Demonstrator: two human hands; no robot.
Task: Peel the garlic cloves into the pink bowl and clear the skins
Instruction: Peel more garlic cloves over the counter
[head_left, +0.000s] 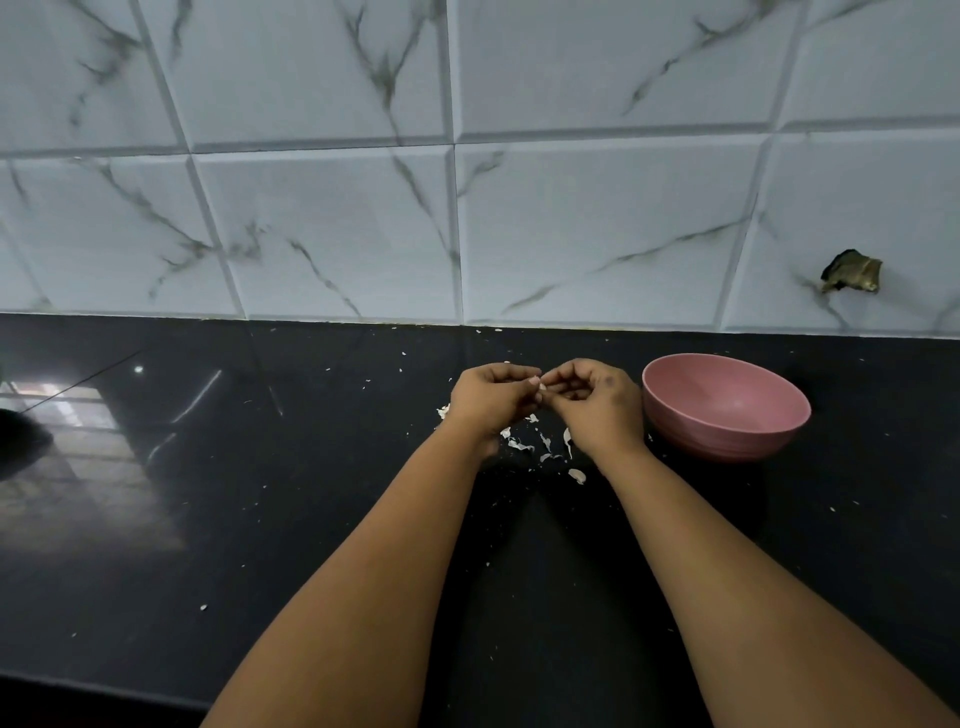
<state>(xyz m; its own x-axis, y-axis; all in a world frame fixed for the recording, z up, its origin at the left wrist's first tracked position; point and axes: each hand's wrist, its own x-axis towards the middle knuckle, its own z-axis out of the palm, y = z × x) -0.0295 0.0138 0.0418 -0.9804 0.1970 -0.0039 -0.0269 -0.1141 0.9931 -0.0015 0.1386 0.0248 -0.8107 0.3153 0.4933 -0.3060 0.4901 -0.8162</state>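
Fingers of both hands curl in toward each other above the counter (311, 519), their tips meeting over a small pale garlic clove (542, 386) that shows only as a sliver between them. Left hand (493, 397) has its thumb and forefinger bent round the clove from the left; right hand (592, 402) pinches at it from the right, its other fingers folded under the palm. How much skin the clove wears cannot be told at this size.

Below the hands, a loose scatter of white skins (519, 444) lies on the black counter, thickest between the two wrists, with one larger piece (576, 475) nearer the viewer and small flecks spread outward toward the wall and the front edge.

Just beside the right hand, on its right, sits the pink bowl (727, 410), upright on the counter. The part of its inside that shows is bare pink; the near wall hides the rest.

Both forearms reach in from the bottom edge, bare.

Behind the counter rises a wall (467, 208) of pale marble-look tiles with grey veins. On a tile at the far right, above the bowl, a dark ragged patch (852, 273) breaks the surface. The glossy counter at the left reflects light. No brand, label or writing can be read anywhere.
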